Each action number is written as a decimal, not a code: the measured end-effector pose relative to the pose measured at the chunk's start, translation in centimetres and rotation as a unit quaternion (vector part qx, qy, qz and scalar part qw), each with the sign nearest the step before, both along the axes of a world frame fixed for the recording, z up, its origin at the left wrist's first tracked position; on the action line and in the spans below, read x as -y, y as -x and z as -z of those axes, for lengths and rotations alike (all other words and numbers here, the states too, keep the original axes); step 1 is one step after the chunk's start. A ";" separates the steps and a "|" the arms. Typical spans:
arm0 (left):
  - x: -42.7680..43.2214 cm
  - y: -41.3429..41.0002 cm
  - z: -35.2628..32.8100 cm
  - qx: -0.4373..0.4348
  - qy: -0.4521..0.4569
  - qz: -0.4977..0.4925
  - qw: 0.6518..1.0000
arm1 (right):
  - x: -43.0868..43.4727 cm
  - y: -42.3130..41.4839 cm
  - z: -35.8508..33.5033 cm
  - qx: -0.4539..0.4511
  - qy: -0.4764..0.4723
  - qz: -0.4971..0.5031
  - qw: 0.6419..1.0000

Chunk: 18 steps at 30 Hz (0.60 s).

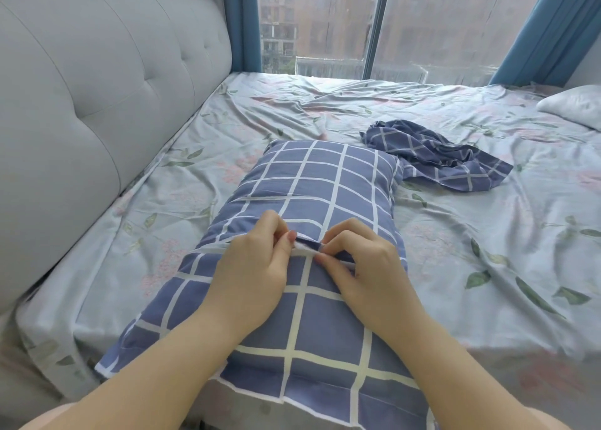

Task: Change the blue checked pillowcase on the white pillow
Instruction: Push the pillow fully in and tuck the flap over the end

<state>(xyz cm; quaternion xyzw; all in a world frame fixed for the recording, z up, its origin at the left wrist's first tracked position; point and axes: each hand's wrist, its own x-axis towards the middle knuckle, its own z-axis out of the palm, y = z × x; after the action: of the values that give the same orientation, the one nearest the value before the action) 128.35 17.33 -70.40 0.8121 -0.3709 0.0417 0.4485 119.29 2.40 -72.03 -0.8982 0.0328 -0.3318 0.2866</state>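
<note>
A pillow in a blue checked pillowcase (pixel 325 182) lies lengthwise on the bed in front of me. Across its middle runs the overlapping flap of the case. My left hand (pixel 253 267) and my right hand (pixel 361 260) meet at that flap, each pinching the folded fabric edge between thumb and fingers. The white pillow inside is hidden by the case. A second blue checked pillowcase (pixel 435 156) lies crumpled and empty on the sheet to the far right of the pillow.
The bed has a wrinkled pale floral sheet (pixel 487 234). A grey padded headboard (pixel 97 88) runs along the left. A bare white pillow (pixel 575 104) sits at the right edge. A window with blue curtains (pixel 536 29) stands behind the bed.
</note>
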 end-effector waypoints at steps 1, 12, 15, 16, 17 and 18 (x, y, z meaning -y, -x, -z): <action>-0.2 -0.4 -0.2 -0.009 0.001 -0.010 1.000 | 0.4 0.2 -0.2 -0.003 -0.010 -0.005 1.000; -2.8 -3.4 -0.9 -0.096 0.020 -0.021 0.995 | 1.4 1.4 -0.9 -0.035 -0.011 -0.006 0.999; -2.8 -2.5 -1.2 -0.065 0.030 -0.006 0.997 | -0.3 0.2 -1.0 -0.027 -0.028 -0.015 0.999; -2.6 -2.0 -1.3 -0.053 0.034 -0.003 0.998 | -0.8 -0.4 -1.0 -0.025 -0.031 -0.020 0.999; -2.5 -1.6 -1.4 -0.040 0.037 -0.001 0.999 | -1.4 -0.9 -0.9 -0.019 -0.027 -0.022 0.999; -2.3 -1.1 -1.4 -0.027 0.040 -0.003 0.999 | -1.9 -1.4 -0.9 -0.004 -0.021 -0.023 1.000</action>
<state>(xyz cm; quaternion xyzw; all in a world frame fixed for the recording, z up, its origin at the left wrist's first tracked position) 129.46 19.67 -69.04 0.7954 -0.3542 0.0355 0.4906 120.72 4.30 -71.12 -0.8938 0.0206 -0.3205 0.3131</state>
